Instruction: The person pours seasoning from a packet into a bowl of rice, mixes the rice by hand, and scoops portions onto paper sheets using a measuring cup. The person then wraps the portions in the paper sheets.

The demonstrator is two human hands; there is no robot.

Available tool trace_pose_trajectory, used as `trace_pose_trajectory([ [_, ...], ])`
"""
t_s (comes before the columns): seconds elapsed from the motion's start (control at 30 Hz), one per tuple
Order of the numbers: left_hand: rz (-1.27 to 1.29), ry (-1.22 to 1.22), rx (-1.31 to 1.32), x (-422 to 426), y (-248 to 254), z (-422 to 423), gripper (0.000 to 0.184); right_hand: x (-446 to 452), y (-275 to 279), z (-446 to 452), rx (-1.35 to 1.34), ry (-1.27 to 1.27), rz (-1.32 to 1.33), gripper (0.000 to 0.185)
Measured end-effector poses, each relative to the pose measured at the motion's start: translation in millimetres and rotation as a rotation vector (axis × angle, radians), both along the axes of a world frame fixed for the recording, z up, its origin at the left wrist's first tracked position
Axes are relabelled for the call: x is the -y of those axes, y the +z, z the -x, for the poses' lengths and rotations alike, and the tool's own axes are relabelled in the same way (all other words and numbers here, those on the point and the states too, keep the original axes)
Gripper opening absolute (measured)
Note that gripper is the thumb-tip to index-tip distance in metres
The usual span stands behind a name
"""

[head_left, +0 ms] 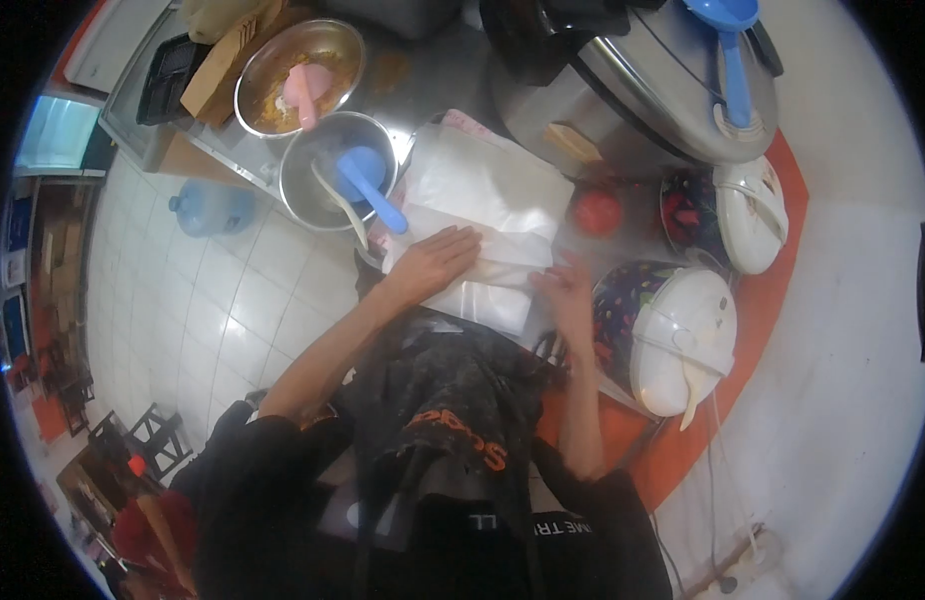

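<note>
A stack of white, thin, glossy sheets point(503, 180) lies on the counter in front of me, with a folded flap of white paper point(508, 250) across its lower half. My left hand point(441, 262) rests flat on the left part of that flap, fingers stretched out together. At the flap's right end, my right hand point(566, 285) has its fingers bent round the paper edge. Whether anything lies inside the fold is hidden. Just left of the stack, a steel bowl point(301, 190) holds a blue ladle point(373, 188) and a pale spoon point(335, 190).
Farther back stands a steel bowl point(245, 95) with yellowish food and a pink scoop point(305, 95). To the right are a red round object point(598, 212), two patterned containers with white lids point(683, 340), and a large steel pot point(673, 90) topped by a blue ladle point(735, 70).
</note>
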State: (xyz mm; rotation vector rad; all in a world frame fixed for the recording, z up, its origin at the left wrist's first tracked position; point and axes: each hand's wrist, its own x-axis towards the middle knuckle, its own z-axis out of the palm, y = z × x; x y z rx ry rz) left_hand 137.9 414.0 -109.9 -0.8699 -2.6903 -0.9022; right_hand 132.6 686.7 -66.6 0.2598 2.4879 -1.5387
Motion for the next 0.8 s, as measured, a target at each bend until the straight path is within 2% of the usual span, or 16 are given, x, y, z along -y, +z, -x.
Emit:
trace_pose_trajectory([
  [0.13, 0.007, 0.013, -0.035, 3, -3, 1, 0.03, -9, -2, 4, 0.186, -0.024, 0.176, 0.064],
  [0.2, 0.003, 0.017, -0.037, 4, -2, 2, 0.03, -24, 2, 10, 0.28, -0.274, 0.319, 0.059],
  [0.33, 0.006, 0.006, -0.037, 4, 0, 1, 0.029, -11, -3, 30, 0.116, -0.218, 0.171, 0.051],
  [0.4, 0.008, -0.005, -0.032, 4, 0, 1, 0.029, 1, -3, 48, -0.306, 0.219, -0.147, 0.035],
  [0.53, -0.013, -0.006, -0.039, 5, 0, 2, 0.028, -10, -25, 64, -0.257, 0.366, -0.143, 0.023],
  [0.6, -0.019, 0.012, -0.03, 6, -2, 1, 0.027, -19, -16, 60, -0.187, 0.174, -0.254, 0.015],
  [0.63, -0.033, 0.02, -0.03, 6, -3, 0, 0.028, -16, -1, 56, -0.184, 0.184, -0.254, 0.015],
  [0.7, -0.046, 0.036, -0.03, 5, -5, -2, 0.028, -15, 27, 49, -0.051, -0.1, -0.38, 0.016],
  [0.73, -0.058, 0.036, -0.025, 5, -7, -2, 0.029, -11, 29, 46, -0.053, -0.095, -0.379, 0.016],
  [0.8, -0.068, 0.035, -0.019, 5, -7, -1, 0.029, 8, 32, 37, -0.32, -0.085, -0.283, 0.024],
])
